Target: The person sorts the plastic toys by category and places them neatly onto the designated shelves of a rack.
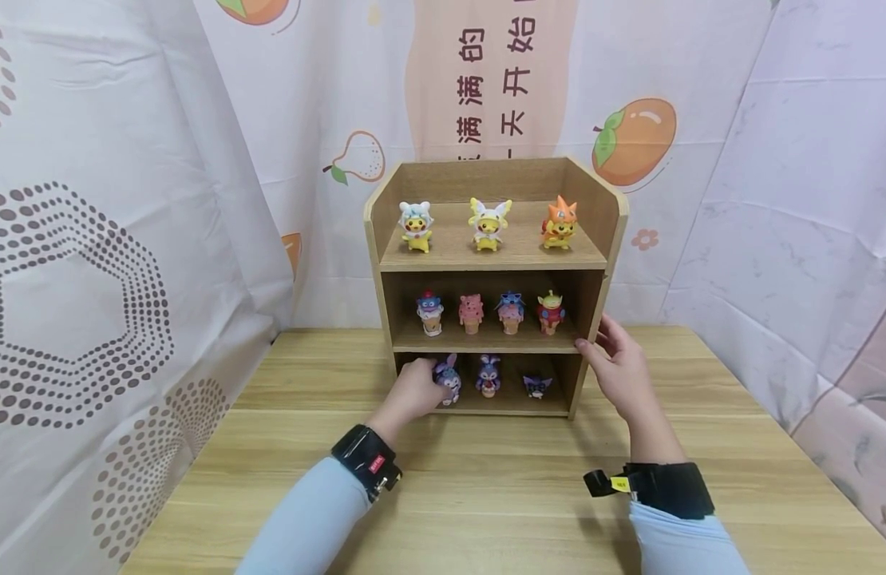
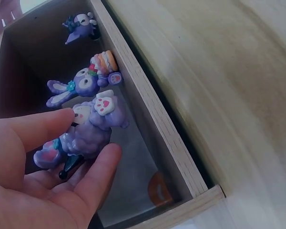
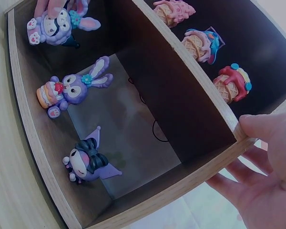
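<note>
A small wooden display shelf (image 1: 495, 349) with three tiers stands on the table. At the left of its bottom tier, my left hand (image 1: 417, 390) pinches a purple rabbit figurine (image 2: 88, 138) between thumb and fingers; the figurine lies sideways in the left wrist view. Beside it stands a second purple rabbit figurine (image 3: 76, 90) holding a cake. Farther right is a smaller purple-and-black figurine (image 3: 86, 160) with a dark bow. My right hand (image 1: 621, 369) holds the shelf's right side panel, thumb on the front edge, fingers along the outer face.
Several ice-cream-cone figurines (image 1: 472, 314) line the middle tier. Three yellow figurines in costume hats, one at the centre (image 1: 488, 225), stand on top. Wood-grain table (image 1: 500, 479) surrounds the shelf. A printed curtain (image 1: 328, 96) hangs behind it.
</note>
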Action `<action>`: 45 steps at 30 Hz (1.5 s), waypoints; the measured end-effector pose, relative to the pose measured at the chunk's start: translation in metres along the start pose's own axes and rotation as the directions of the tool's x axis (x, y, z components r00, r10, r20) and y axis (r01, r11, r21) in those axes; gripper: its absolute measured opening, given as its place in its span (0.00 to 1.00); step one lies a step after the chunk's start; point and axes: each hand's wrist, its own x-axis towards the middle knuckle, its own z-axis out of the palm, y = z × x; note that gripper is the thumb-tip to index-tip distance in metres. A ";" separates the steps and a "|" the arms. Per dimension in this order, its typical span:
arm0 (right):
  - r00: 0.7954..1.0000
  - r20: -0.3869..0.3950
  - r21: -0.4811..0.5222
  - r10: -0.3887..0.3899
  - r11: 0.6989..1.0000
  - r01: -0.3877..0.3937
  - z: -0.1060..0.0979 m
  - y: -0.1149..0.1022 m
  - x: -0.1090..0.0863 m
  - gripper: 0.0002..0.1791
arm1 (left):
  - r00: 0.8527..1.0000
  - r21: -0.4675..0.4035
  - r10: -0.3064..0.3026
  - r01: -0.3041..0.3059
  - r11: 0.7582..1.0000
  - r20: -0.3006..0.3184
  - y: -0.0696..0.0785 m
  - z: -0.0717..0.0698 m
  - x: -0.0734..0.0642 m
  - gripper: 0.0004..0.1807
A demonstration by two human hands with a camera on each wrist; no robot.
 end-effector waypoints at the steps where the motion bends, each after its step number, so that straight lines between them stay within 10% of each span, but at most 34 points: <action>1: 1.000 0.000 -0.001 -0.001 1.000 0.001 0.000 0.000 0.000 0.33 | 1.000 0.001 -0.009 0.009 1.000 -0.001 0.000 0.001 0.001 0.27; 45: 1.000 0.006 0.005 -0.003 1.000 0.003 -0.001 -0.002 0.000 0.33 | 0.991 0.056 -0.123 0.126 0.990 -0.053 -0.005 0.011 0.023 0.24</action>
